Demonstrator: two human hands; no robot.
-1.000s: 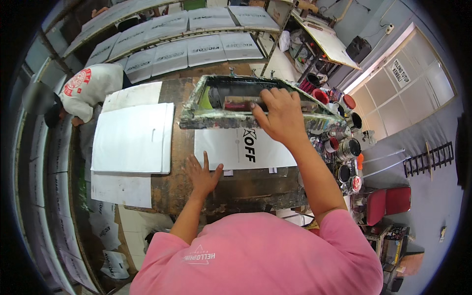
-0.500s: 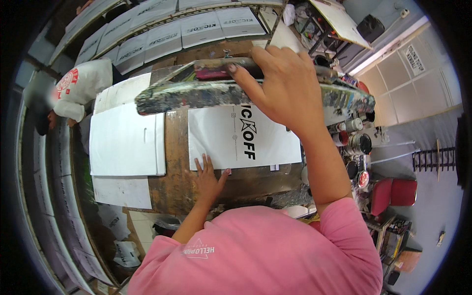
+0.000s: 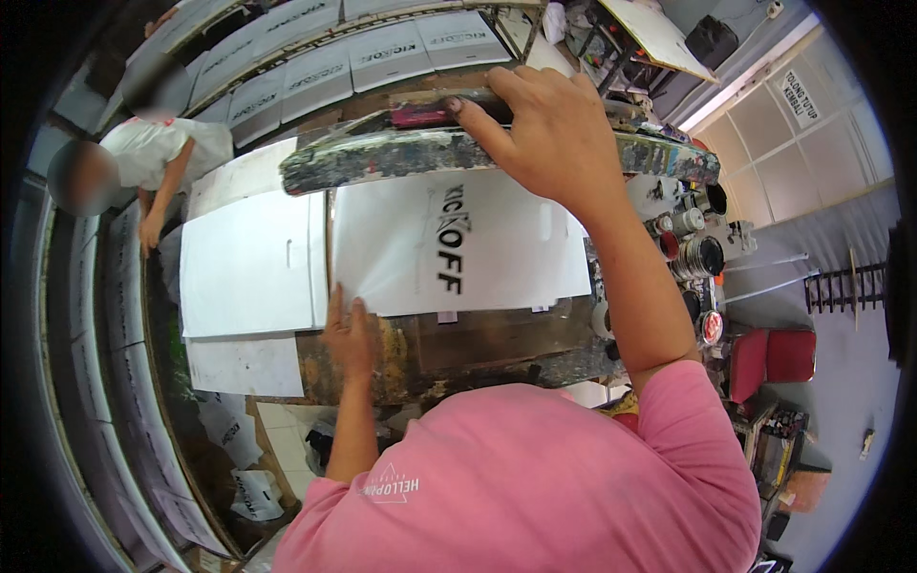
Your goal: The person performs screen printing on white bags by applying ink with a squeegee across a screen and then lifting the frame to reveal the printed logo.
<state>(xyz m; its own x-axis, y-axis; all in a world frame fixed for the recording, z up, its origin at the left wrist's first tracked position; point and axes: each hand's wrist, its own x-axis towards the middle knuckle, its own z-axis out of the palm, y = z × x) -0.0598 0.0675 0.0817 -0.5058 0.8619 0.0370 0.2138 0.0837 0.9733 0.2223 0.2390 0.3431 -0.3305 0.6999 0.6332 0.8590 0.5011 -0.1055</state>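
Observation:
My right hand (image 3: 556, 138) grips the raised, paint-caked edge of a screen-printing frame (image 3: 382, 160). Its thumb rests by a squeegee (image 3: 418, 116) with a pink smear, lying on the frame. Under the lifted frame is a flat white bag (image 3: 387, 244) with black lettering and a handle slot. My left hand (image 3: 351, 334), slightly blurred, has its fingers closed at the bag's near left corner, where creases fan out from the grip. A stack of plain white bags (image 3: 250, 263) lies just left of that hand.
Racks of printed white bags (image 3: 387, 57) stand along the far side and left. A co-worker in a white shirt (image 3: 143, 148) bends over the left rack. Paint cans (image 3: 697, 256) crowd the right side, near a red chair (image 3: 776, 358). Printed bags (image 3: 256, 495) lie at lower left.
The printed bag has slid left, drawn by my left hand, which also moved left and closed on its corner. The frame stays raised in my right hand. A second head shows near the co-worker.

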